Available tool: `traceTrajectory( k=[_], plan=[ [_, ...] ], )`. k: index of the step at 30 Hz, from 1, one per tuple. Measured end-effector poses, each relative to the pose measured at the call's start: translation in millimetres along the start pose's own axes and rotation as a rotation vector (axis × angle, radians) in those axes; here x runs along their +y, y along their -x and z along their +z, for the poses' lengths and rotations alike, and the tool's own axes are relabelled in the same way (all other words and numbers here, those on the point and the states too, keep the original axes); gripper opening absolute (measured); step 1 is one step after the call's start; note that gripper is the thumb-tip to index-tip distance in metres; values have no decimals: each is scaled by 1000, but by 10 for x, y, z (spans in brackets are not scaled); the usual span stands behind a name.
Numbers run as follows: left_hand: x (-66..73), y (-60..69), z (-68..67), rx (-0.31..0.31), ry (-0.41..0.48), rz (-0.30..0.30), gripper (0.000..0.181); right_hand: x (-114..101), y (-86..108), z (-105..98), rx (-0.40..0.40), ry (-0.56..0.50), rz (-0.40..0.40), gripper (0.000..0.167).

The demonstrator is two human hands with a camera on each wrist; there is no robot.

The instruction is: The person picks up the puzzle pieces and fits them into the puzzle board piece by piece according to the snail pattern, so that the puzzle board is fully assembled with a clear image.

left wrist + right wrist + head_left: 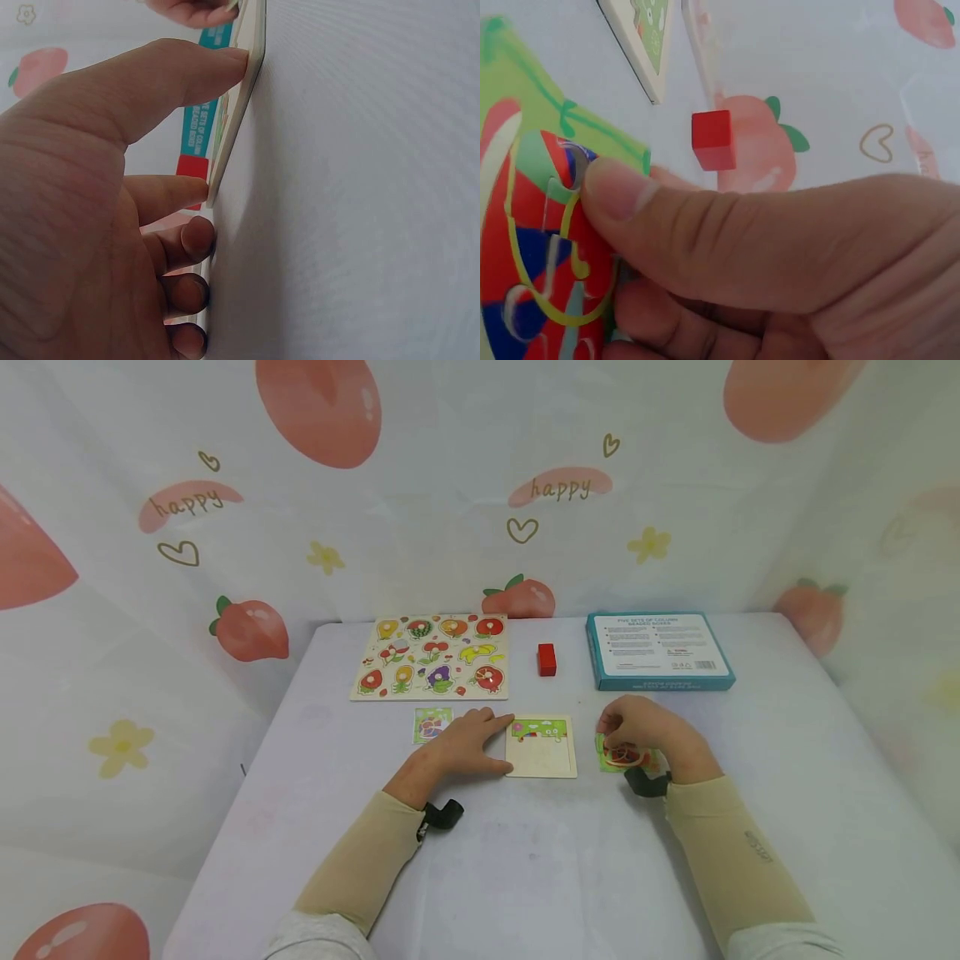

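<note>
A square wooden jigsaw board [538, 758] lies in front of me, its top strip filled with green-and-white picture pieces and the rest bare wood. My left hand [468, 743] rests at its left side, thumb and index finger spread to touch the two left corners; the left wrist view shows the thumb [217, 64] on the board's edge. To the right, my right hand [645, 727] pinches a jigsaw piece at the colourful picture pieces [621, 758]. Up close, the right thumb [622, 187] presses on the red, blue and green picture [536, 187]. Curled fingers behind hide part of it.
A fruit peg puzzle [431, 656] lies at the back left. A red block [547, 660] stands behind the board, and a blue-and-white box [660, 652] lies at the back right. Another small picture [427, 724] sits beyond my left wrist.
</note>
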State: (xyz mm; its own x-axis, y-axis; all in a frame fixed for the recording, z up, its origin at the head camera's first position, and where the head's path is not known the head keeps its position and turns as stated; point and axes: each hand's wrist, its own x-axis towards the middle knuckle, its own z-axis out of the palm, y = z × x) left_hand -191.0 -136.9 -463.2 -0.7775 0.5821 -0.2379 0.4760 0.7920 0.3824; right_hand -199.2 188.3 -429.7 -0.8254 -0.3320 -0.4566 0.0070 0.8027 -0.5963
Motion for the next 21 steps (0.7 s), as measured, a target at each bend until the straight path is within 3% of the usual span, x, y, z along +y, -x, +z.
traceTrajectory(
  k=[11,21],
  plan=[
    [-4,1,3,-7,17,-3,86,2,-20,12,2,85,78,13],
    [-11,-5,3,-10,16,-7,86,-44,29,2,-28,47,39,12]
  ],
)
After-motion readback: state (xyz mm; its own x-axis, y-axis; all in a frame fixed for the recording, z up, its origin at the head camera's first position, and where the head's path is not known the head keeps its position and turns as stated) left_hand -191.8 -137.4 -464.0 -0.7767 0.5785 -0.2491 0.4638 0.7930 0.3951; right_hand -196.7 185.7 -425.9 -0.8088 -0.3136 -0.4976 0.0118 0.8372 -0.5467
